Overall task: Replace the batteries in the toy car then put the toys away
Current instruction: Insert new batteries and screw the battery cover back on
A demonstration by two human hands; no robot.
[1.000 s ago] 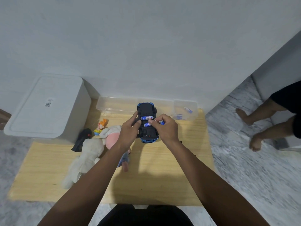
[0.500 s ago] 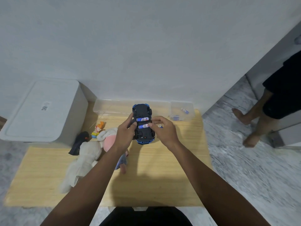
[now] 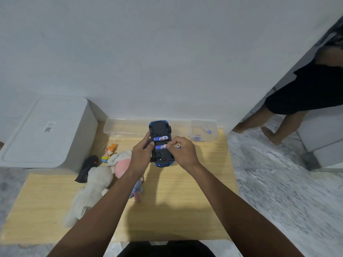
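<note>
A blue toy car (image 3: 161,131) is held upside down above the wooden table (image 3: 194,201), its black underside facing me. Two blue-and-white batteries (image 3: 160,138) lie side by side in its open compartment. My left hand (image 3: 140,154) grips the car's left side. My right hand (image 3: 182,153) presses its fingertips on the nearer battery and keeps a spare battery (image 3: 178,146) tucked in its fingers.
A white plush toy (image 3: 92,184) with a pink face, a small orange figure (image 3: 109,149) and a black remote (image 3: 88,166) lie left of the car. A long clear box (image 3: 122,127) and a small clear tub (image 3: 204,131) with batteries stand at the back. A white lidded bin (image 3: 46,130) is left; a person's legs (image 3: 278,127) stand right.
The second battery went from tilted over the compartment to lying flat in it. My right fingers stayed on it. The camera view shifted slightly; the person at right stepped closer.
</note>
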